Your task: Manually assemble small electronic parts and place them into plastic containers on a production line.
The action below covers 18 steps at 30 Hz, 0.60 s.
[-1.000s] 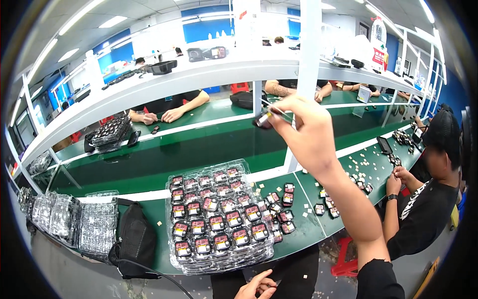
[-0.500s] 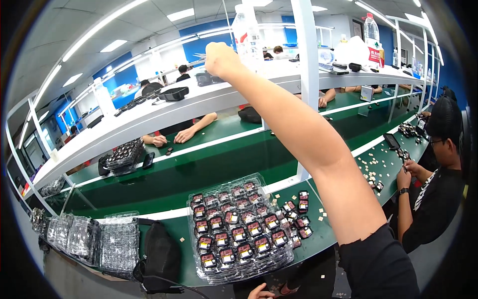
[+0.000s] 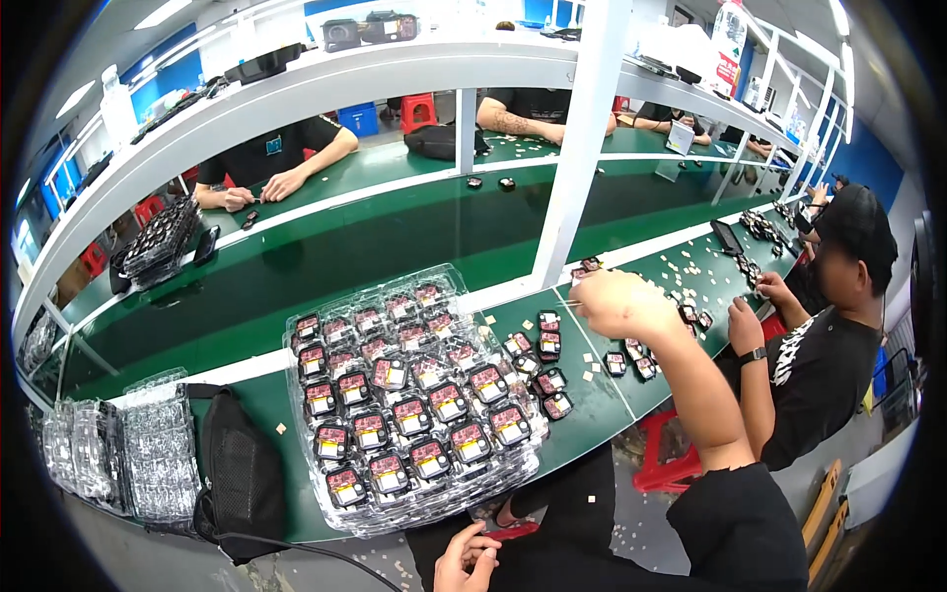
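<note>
So I'm looking down at a long green surface (image 3: pixel 395 247) with a white shelf (image 3: pixel 296 94) running over it on a white post (image 3: pixel 582 148). Biggest thing in front of me is a clear tray (image 3: pixel 419 395) stacked on others, full of small black parts with red and white labels. Left of it sits a black bag (image 3: pixel 237 474), and past that more clear trays (image 3: pixel 109 459). Loose parts (image 3: pixel 547 340) lie on the surface just right of the tray, with small beige bits scattered around.

My right hand (image 3: pixel 626 306) is up over the surface to the right of those loose parts, fingers pinched shut on something thin, too small for me to make out. My left hand (image 3: pixel 469 557) is down at the bottom edge below the surface, curled loosely, and I honestly can't tell if that grip is holding anything.

A person in a black shirt (image 3: pixel 819 365) sits close on my right, hands near more parts.
</note>
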Tool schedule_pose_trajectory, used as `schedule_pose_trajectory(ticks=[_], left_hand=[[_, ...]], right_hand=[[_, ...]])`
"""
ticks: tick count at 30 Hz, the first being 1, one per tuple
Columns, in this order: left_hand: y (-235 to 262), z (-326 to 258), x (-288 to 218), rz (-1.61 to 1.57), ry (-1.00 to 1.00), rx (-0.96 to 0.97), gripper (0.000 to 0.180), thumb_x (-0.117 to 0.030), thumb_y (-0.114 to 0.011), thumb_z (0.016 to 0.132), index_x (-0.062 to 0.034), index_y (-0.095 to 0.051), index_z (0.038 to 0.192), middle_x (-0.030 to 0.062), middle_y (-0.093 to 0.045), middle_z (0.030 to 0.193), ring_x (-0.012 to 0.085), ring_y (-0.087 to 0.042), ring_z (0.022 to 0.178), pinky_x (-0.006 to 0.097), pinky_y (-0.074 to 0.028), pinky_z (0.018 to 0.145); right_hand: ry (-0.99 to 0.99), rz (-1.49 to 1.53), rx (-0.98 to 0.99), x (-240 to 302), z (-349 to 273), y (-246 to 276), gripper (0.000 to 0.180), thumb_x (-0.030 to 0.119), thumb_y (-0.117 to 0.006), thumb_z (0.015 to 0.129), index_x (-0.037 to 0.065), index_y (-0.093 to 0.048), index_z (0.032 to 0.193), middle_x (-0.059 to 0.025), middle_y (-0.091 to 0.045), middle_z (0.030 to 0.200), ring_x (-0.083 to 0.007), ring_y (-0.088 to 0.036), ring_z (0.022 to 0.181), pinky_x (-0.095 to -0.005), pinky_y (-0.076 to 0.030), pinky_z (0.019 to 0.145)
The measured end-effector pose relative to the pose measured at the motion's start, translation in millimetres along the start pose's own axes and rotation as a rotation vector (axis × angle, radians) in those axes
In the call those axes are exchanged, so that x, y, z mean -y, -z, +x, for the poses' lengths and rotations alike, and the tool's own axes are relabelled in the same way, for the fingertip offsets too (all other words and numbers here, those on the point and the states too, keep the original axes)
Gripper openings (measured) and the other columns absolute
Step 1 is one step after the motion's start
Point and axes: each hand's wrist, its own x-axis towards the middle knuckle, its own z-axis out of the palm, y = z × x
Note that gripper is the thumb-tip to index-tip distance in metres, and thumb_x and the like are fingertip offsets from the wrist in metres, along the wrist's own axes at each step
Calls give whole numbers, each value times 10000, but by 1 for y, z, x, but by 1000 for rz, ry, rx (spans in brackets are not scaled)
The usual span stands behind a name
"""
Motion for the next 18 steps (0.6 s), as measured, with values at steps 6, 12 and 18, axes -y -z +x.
schedule_pose_trajectory(ticks=[6,12,18], left_hand=[[-10,3,6,58,5,73,429,-45,-626,1033,-2,-536,1450,48,-673,1078,101,-618,872,241,-534,788],[-28,12,-1,136,-53,156,400,-39,-634,1024,-11,-564,1417,53,-696,1044,99,-639,883,254,-549,788],[-40,21,-9,146,-63,218,381,-19,-643,1010,-1,-587,1387,58,-701,1042,95,-645,871,246,-543,773]], right_hand=[[-396,224,-377,-85,55,-134,373,355,-669,970,87,-701,1227,-231,-668,1240,-411,-685,1118,-503,-566,951],[-442,174,-289,-71,65,-138,528,502,-726,913,78,-685,1225,-194,-674,1226,-385,-690,1116,-498,-577,933],[-374,225,-336,-69,38,-136,394,341,-720,881,23,-690,1112,-217,-711,1108,-384,-726,995,-487,-588,883]])
